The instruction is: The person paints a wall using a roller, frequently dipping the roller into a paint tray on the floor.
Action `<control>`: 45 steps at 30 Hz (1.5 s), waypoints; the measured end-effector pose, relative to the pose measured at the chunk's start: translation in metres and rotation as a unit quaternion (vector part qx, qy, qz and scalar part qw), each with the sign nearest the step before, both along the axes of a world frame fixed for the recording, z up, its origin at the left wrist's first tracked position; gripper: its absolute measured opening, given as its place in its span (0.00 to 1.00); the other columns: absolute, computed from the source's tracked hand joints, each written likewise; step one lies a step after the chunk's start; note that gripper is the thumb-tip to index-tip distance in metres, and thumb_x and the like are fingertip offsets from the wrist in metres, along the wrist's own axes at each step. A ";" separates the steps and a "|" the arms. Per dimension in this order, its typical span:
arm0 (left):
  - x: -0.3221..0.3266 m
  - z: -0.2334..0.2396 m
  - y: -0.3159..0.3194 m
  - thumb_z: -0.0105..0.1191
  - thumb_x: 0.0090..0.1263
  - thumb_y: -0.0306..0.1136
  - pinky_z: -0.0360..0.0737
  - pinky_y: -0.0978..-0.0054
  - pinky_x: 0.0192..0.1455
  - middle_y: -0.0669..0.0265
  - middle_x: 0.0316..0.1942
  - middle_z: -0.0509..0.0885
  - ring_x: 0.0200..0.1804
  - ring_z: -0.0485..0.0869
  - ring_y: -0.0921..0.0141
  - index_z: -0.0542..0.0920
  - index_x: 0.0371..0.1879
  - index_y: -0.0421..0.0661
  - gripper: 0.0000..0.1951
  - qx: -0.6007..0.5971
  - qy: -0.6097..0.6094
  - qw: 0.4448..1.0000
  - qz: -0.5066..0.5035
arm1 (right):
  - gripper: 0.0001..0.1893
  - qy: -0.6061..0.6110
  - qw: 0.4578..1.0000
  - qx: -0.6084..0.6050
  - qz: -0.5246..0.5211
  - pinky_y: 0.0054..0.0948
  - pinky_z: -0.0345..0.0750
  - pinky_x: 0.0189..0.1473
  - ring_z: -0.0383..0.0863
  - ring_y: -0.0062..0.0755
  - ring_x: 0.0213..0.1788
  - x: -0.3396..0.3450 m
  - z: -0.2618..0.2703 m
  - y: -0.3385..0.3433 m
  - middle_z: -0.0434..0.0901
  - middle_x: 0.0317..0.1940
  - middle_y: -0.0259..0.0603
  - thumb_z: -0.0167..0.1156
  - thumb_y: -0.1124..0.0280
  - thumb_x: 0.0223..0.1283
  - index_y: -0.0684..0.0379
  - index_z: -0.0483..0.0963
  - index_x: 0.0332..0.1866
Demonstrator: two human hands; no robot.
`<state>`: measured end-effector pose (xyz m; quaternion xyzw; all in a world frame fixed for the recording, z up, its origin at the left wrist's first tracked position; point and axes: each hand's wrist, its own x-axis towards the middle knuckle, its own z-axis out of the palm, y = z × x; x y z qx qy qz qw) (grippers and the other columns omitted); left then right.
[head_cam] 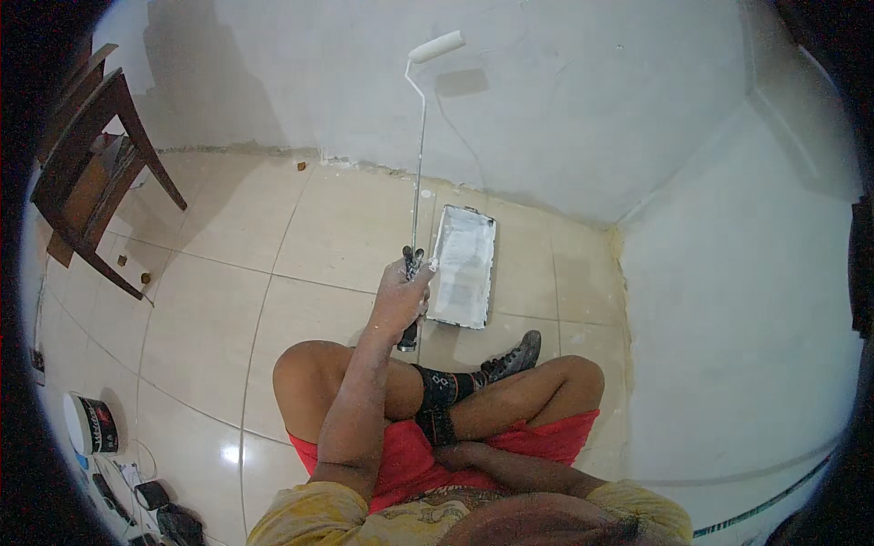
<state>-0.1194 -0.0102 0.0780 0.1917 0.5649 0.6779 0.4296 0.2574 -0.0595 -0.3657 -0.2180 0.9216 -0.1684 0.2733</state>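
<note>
My left hand (403, 293) is closed around the black handle of a paint roller (437, 46). Its long wire frame points away from me, and the white roller sleeve is in front of the wall, casting a shadow; whether they touch, I cannot tell. White paint marks my thumb. Just right of this hand, a paint tray (464, 269) coated in white paint lies on the tiled floor. My right hand (452, 456) is low in my lap by my crossed legs, its fingers mostly hidden; what it may hold cannot be seen.
Pale walls (546, 123) meet at a corner ahead right. A dark wooden chair (130, 164) stands at the left. At the lower left are a white bucket (92, 424) with a dark label, cables and a black bag-like item (179, 525). Small brown bits lie on the floor.
</note>
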 end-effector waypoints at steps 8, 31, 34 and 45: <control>-0.006 -0.010 -0.009 0.54 0.71 0.39 0.66 0.79 0.12 0.74 0.14 0.68 0.13 0.67 0.80 0.71 0.29 0.45 0.13 -0.014 0.005 1.000 0.014 | 0.18 -0.082 0.995 0.042 0.046 0.39 0.70 0.61 0.77 0.40 0.56 -0.042 0.098 -0.006 0.76 0.55 0.56 0.45 0.67 0.63 0.66 0.73 0.53; -0.002 -0.006 0.003 0.55 0.70 0.40 0.67 0.78 0.12 0.73 0.15 0.70 0.13 0.68 0.79 0.71 0.28 0.44 0.14 -0.004 -0.005 1.000 -0.009 | 0.20 0.085 0.912 0.286 0.281 0.40 0.68 0.65 0.75 0.42 0.60 -0.018 0.051 -0.002 0.74 0.58 0.56 0.44 0.65 0.64 0.65 0.72 0.56; -0.006 -0.013 -0.004 0.55 0.70 0.41 0.67 0.78 0.13 0.72 0.16 0.70 0.14 0.69 0.79 0.71 0.29 0.44 0.14 -0.013 0.006 1.000 0.002 | 0.20 0.062 0.958 0.207 0.187 0.40 0.67 0.66 0.73 0.44 0.62 -0.020 0.045 -0.005 0.73 0.59 0.56 0.44 0.66 0.64 0.64 0.71 0.57; -0.010 -0.024 -0.011 0.58 0.69 0.45 0.63 0.81 0.11 0.76 0.16 0.68 0.13 0.66 0.82 0.67 0.30 0.50 0.16 -0.009 0.008 1.000 0.008 | 0.21 0.004 0.987 0.132 0.089 0.39 0.67 0.67 0.73 0.43 0.63 -0.043 0.078 -0.011 0.72 0.61 0.56 0.45 0.67 0.63 0.64 0.70 0.59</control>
